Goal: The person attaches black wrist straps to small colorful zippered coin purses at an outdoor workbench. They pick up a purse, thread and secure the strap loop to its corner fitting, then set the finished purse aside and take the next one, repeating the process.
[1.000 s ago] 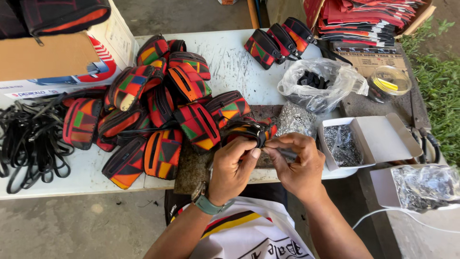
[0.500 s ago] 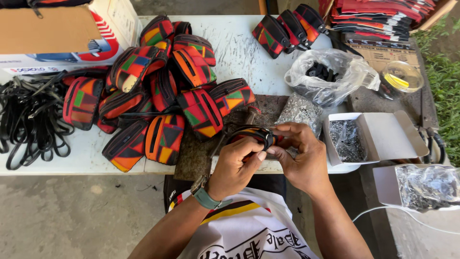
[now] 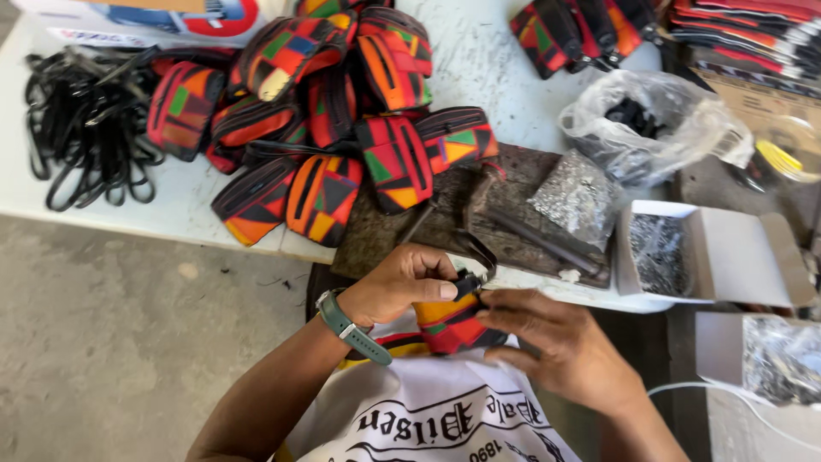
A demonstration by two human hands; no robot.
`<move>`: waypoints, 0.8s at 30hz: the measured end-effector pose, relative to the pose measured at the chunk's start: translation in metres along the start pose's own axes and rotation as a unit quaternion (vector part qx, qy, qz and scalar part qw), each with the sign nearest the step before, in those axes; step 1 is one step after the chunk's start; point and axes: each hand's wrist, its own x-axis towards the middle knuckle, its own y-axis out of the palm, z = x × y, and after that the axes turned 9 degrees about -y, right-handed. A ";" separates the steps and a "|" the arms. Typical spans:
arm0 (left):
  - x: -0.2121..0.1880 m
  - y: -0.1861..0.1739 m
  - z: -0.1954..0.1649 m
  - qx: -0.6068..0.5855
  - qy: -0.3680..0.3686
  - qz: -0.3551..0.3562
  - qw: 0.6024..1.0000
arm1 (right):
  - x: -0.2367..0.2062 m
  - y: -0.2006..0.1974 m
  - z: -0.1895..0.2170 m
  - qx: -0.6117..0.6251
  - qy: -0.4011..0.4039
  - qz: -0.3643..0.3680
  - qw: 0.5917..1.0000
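Close to my body, both hands hold a small colourful patterned fabric pouch [image 3: 449, 323] with a black strap [image 3: 481, 254] looping up from it. My left hand [image 3: 400, 282], with a green watch on its wrist, pinches the black top of the pouch. My right hand [image 3: 560, 342] grips the pouch from the right side and partly covers it. A heap of similar red, orange and green pouches [image 3: 342, 128] lies on the white table [image 3: 120, 192] beyond my hands.
A dark wooden block [image 3: 513, 214] with a metal rod sits at the table edge. Beside it are a bag of small metal pieces [image 3: 577, 197], an open white box of them [image 3: 684, 257], a plastic bag [image 3: 650, 120], black straps [image 3: 81, 128] and more pouches [image 3: 581, 30].
My hands have drawn the pouch off the wooden block and down toward my lap. The view has tilted and moved closer to the table.
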 end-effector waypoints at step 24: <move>0.024 -0.049 -0.052 0.623 0.029 -0.307 0.719 | 0.032 0.152 -0.044 -0.087 -0.131 -0.103 0.982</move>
